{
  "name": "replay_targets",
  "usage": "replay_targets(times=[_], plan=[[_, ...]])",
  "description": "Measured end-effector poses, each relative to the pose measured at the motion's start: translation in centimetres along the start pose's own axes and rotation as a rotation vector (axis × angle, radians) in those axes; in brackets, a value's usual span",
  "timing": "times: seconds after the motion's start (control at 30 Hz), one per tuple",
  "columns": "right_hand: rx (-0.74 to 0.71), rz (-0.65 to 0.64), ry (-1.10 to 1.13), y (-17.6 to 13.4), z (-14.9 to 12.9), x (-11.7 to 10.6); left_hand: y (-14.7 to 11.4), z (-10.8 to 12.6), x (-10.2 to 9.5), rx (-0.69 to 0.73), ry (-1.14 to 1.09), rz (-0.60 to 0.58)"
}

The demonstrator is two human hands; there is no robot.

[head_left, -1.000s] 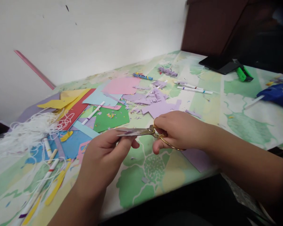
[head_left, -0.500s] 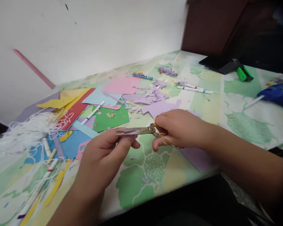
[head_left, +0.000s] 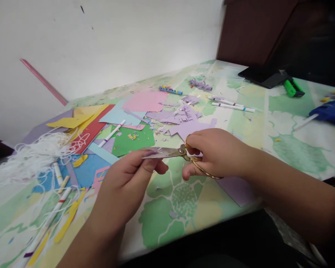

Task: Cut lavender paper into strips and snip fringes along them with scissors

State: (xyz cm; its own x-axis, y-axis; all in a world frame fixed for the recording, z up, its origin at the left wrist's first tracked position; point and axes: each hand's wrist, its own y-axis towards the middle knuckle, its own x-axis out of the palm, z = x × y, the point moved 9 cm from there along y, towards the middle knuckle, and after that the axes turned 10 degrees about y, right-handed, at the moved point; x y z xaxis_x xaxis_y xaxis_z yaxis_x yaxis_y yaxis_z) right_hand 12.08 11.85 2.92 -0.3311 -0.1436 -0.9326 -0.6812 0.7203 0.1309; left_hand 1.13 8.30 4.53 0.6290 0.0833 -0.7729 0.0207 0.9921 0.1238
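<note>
My right hand [head_left: 220, 152] is closed on the gold-coloured handles of a pair of scissors [head_left: 167, 152], with fingers through the loops. The metal blades point left, over the fingertips of my left hand [head_left: 128, 182]. My left thumb and fingers are pinched together on a small bit of purple paper [head_left: 150, 153] at the blades, mostly hidden by them. Below my right wrist a sheet of lilac paper [head_left: 237, 190] lies at the table edge. Fringed lilac paper strips [head_left: 187, 113] lie beyond the scissors.
Coloured paper sheets, including a green one [head_left: 139, 139], spread across the patterned tablecloth [head_left: 162, 223]. White string [head_left: 41, 156] is heaped at left. Several markers [head_left: 233, 107] lie about. A black tablet-like object [head_left: 262, 76], a green object [head_left: 293, 87] and a blue object [head_left: 329, 113] are at right.
The whole view has shifted slightly. Both hands keep their hold, while the scissor blades and the purple paper bit sit at a slightly different angle over my left fingertips.
</note>
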Motion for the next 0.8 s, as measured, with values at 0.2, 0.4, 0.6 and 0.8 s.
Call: replay_targets(times=[0.2,0.4,0.6,0.8], plan=[[-0.008,-0.021,0.027,-0.1,-0.1,0.1,-0.1,-0.3,0.3,-0.031,-0.092,-0.021],[-0.014,-0.06,0.056,-0.2,-0.3,0.4,-0.3,-0.1,0.2,-0.007,-0.043,-0.009],[-0.014,-0.103,0.088,-0.1,-0.4,0.7,-0.2,0.6,0.2,0.062,0.039,-0.041],[-0.03,-0.11,0.085,-0.2,-0.5,0.8,-0.3,1.1,0.0,0.147,0.089,-0.011]])
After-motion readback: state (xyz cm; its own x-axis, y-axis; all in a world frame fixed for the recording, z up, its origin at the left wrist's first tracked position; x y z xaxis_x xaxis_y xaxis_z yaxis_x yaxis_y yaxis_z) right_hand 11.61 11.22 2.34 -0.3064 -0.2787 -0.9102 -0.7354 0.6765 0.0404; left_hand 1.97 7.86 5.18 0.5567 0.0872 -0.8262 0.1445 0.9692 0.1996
